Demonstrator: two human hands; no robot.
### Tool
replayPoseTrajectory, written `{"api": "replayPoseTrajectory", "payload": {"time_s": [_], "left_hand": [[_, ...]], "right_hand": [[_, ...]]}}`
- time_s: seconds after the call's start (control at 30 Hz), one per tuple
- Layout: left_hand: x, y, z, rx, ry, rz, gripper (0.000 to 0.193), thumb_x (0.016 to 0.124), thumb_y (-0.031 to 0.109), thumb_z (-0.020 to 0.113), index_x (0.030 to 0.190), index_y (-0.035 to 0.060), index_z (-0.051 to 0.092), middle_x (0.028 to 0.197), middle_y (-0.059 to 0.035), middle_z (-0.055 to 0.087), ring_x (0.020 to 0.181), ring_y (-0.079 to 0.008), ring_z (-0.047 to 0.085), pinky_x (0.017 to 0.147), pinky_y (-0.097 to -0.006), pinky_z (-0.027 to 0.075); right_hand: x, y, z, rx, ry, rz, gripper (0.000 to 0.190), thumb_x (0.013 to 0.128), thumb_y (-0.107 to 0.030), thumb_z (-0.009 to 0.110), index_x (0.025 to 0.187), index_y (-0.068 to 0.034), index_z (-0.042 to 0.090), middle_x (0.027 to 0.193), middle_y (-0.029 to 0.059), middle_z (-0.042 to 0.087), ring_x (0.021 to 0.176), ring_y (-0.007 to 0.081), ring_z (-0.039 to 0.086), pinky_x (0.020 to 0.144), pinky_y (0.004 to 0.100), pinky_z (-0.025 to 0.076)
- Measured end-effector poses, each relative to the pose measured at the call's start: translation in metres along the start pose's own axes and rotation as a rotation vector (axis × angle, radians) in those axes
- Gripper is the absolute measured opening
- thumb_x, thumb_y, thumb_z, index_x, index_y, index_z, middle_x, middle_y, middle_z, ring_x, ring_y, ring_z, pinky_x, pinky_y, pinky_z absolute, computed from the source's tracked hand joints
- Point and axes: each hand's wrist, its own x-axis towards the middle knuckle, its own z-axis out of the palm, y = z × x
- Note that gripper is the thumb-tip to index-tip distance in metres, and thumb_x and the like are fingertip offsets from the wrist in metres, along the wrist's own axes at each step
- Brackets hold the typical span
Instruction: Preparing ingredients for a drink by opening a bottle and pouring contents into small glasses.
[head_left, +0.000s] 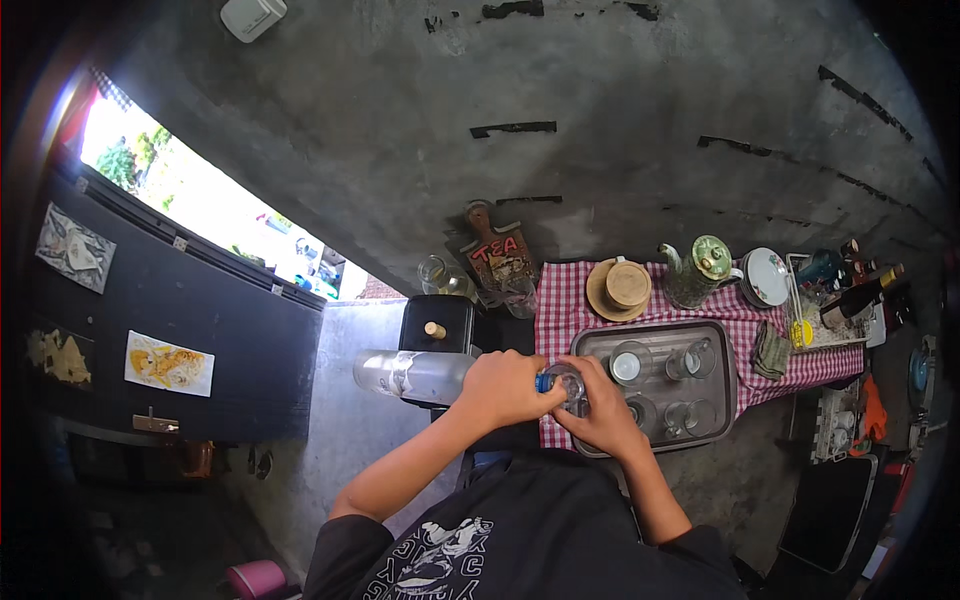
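Observation:
My left hand (499, 394) grips the neck of a frosted glass bottle (431, 375), which lies nearly level with its blue-rimmed mouth towards the right. My right hand (604, 409) holds a clear drinking glass (570, 386) at the bottle's mouth, above the left edge of a metal tray (731, 382). On the tray stand several clear glass cups, one a glass mug (686, 364); another glass (628, 365) near my right hand shows a pale round base or content. A cork stopper (434, 330) is on a black surface behind the bottle. The level of any liquid cannot be told.
A red checked cloth (559, 300) lies under the tray. Behind it stand a cup with a wooden lid (628, 285), a green teapot (697, 277) and stacked plates (765, 277). A wire basket (832, 334) holds bottles at right. A glass jug (446, 277) and wooden sign (499, 251) stand near the wall.

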Motion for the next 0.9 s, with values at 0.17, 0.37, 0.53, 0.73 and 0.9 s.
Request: {"api": "replayPoseTrajectory", "payload": {"time_s": [0.17, 0.37, 0.53, 0.73, 0.9], "left_hand": [[0.002, 0.001, 0.008, 0.003, -0.007, 0.017, 0.042, 0.072, 0.045, 0.058, 0.076, 0.0043, 0.068, 0.064, -0.0217, 0.062, 0.066, -0.0394, 0.064, 0.064, -0.0474, 0.052], [0.004, 0.002, 0.014, 0.02, -0.015, 0.039, 0.041, 0.072, 0.045, 0.059, 0.075, 0.0054, 0.069, 0.065, -0.0219, 0.063, 0.066, -0.039, 0.064, 0.064, -0.047, 0.052], [0.006, -0.002, 0.022, 0.037, -0.012, 0.06, 0.041, 0.072, 0.045, 0.059, 0.076, 0.0058, 0.07, 0.066, -0.0215, 0.063, 0.066, -0.0385, 0.064, 0.064, -0.0471, 0.052], [0.008, -0.003, 0.03, 0.078, -0.078, 0.055, 0.041, 0.071, 0.045, 0.058, 0.075, 0.0061, 0.071, 0.067, -0.021, 0.064, 0.066, -0.0379, 0.065, 0.065, -0.0461, 0.053], [0.008, -0.003, 0.034, 0.095, -0.088, 0.049, 0.043, 0.071, 0.046, 0.057, 0.078, 0.0066, 0.072, 0.069, -0.0212, 0.065, 0.067, -0.0373, 0.065, 0.066, -0.0453, 0.054]], "right_hand": [[-0.004, 0.013, 0.004, -0.004, -0.007, -0.008, 0.064, 0.068, -0.011, 0.075, 0.125, -0.002, 0.046, 0.11, 0.0164, 0.053, 0.102, 0.0362, 0.056, 0.086, 0.0409, 0.046], [-0.007, 0.014, 0.001, -0.021, -0.006, -0.026, 0.064, 0.066, -0.01, 0.075, 0.123, -0.002, 0.047, 0.109, 0.0164, 0.053, 0.101, 0.0365, 0.056, 0.086, 0.0416, 0.046], [-0.012, 0.015, -0.002, -0.056, -0.019, -0.021, 0.065, 0.064, -0.01, 0.076, 0.122, -0.002, 0.046, 0.108, 0.0161, 0.052, 0.1, 0.0369, 0.056, 0.085, 0.0414, 0.047], [-0.018, 0.019, 0.0, -0.051, -0.023, -0.01, 0.066, 0.063, -0.009, 0.077, 0.12, -0.002, 0.045, 0.111, 0.0165, 0.05, 0.102, 0.0376, 0.055, 0.086, 0.0416, 0.047], [-0.02, 0.021, 0.002, -0.042, -0.027, -0.027, 0.067, 0.063, -0.007, 0.076, 0.122, -0.001, 0.044, 0.113, 0.0176, 0.052, 0.106, 0.0381, 0.054, 0.09, 0.0412, 0.045]]}}
